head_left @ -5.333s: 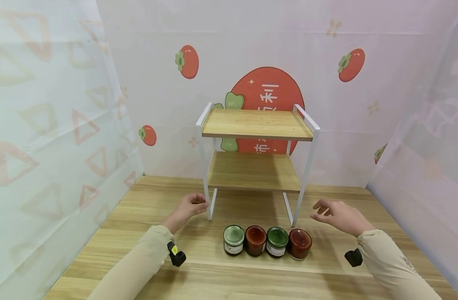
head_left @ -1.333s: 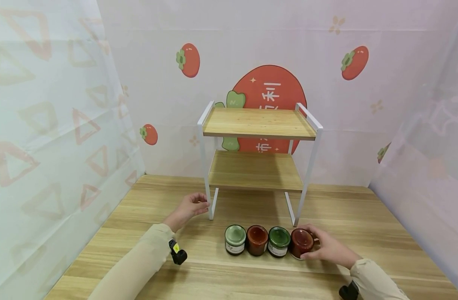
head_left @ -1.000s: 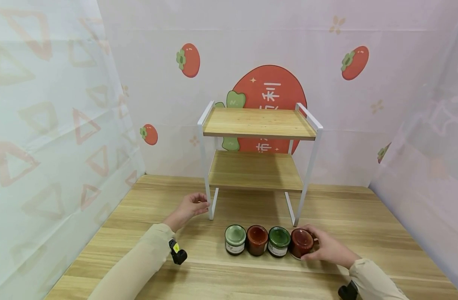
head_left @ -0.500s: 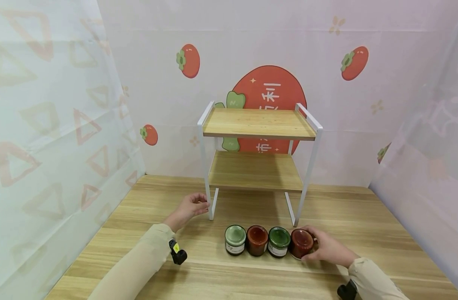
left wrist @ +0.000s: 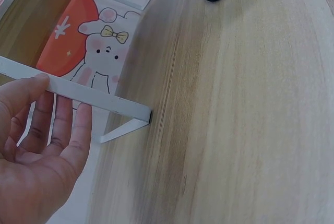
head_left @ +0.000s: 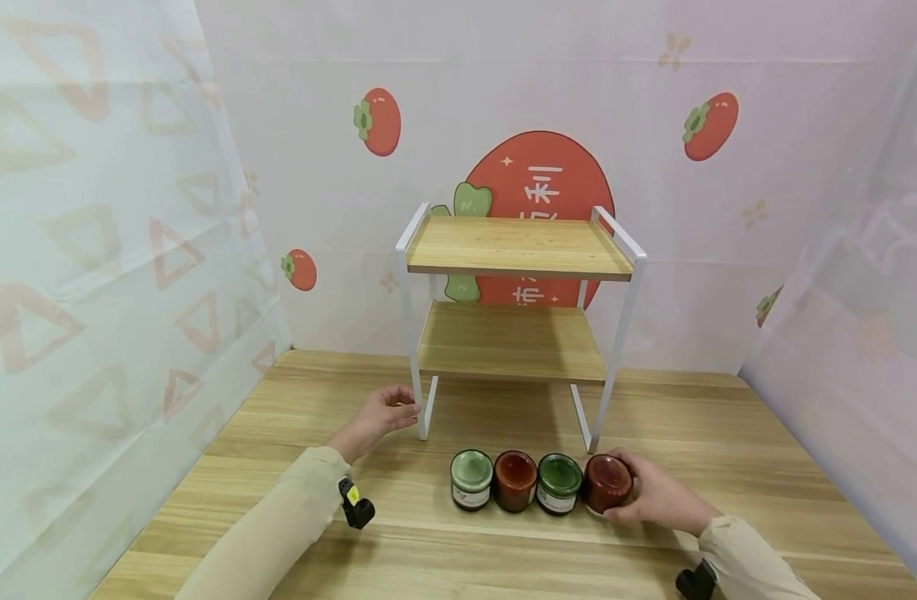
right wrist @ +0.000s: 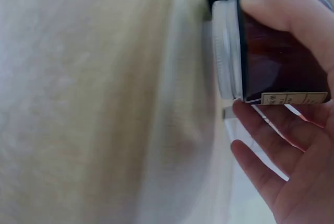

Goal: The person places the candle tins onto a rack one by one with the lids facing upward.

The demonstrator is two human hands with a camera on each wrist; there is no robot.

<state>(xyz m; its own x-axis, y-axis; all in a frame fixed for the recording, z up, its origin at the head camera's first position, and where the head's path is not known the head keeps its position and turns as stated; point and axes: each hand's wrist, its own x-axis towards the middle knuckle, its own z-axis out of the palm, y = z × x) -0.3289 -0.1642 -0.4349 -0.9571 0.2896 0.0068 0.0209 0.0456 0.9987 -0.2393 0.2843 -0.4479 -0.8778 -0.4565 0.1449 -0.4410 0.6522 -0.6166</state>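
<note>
My right hand point(head_left: 664, 496) grips the dark red glass jar point(head_left: 607, 481) at the right end of a row. In the right wrist view its thumb and fingers hold the jar's sides, with the silver lid point(right wrist: 228, 50) facing the wooden surface. Beside it stand a dark green jar point(head_left: 559, 482), an orange-red jar point(head_left: 514, 481) and a pale green jar point(head_left: 471, 479), glass bottoms up. My left hand point(head_left: 376, 421) pinches the white front left leg point(left wrist: 83, 92) of a two-tier shelf point(head_left: 518, 248), thumb on one side and fingertips on the other.
The shelf's lower wooden board point(head_left: 511, 340) and its front right leg point(head_left: 616, 358) stand behind the jars. The wooden table point(head_left: 398, 542) is bounded by a printed back sheet point(head_left: 316, 150) and sheets on both sides. Black cameras sit on both wrists.
Since the oldest frame, my right hand has moved left to the dark red jar and gripped it. Just now that jar has shifted slightly up and right. The left hand stays at the leg.
</note>
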